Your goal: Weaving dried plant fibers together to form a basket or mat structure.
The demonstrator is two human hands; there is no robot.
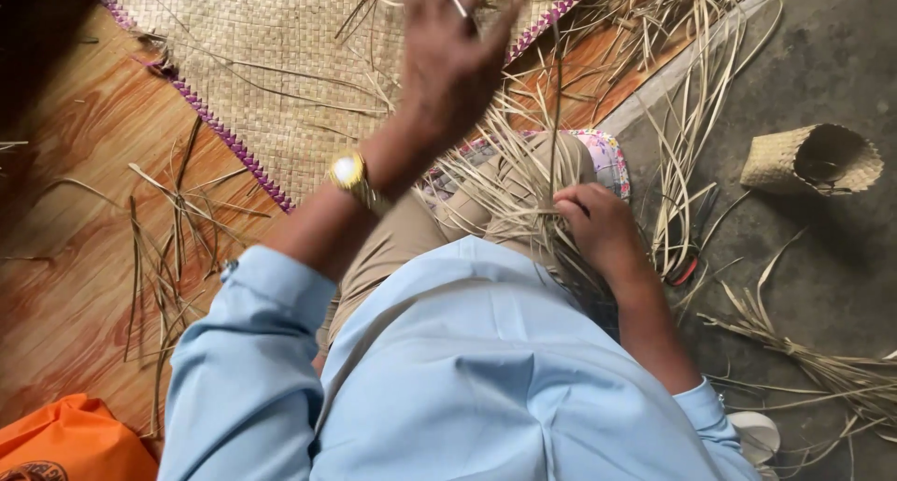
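The left hand (448,60) is raised over the woven mat (280,60), fingers together pinching a thin dried strip (460,6). The right hand (598,224) rests on the knee, fingers clamped on a bundle of dried strips (514,182). A small woven basket (813,160) lies at far right on the floor.

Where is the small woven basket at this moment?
In the head view, the small woven basket lies on its side on the grey floor at the upper right, beyond the person's right hand and beside loose dry straw strips.

Dry matt straw strips (523,177), rough woven mat (271,60), glossy wood-look floor (75,191), shiny gold-metal watch (350,174).
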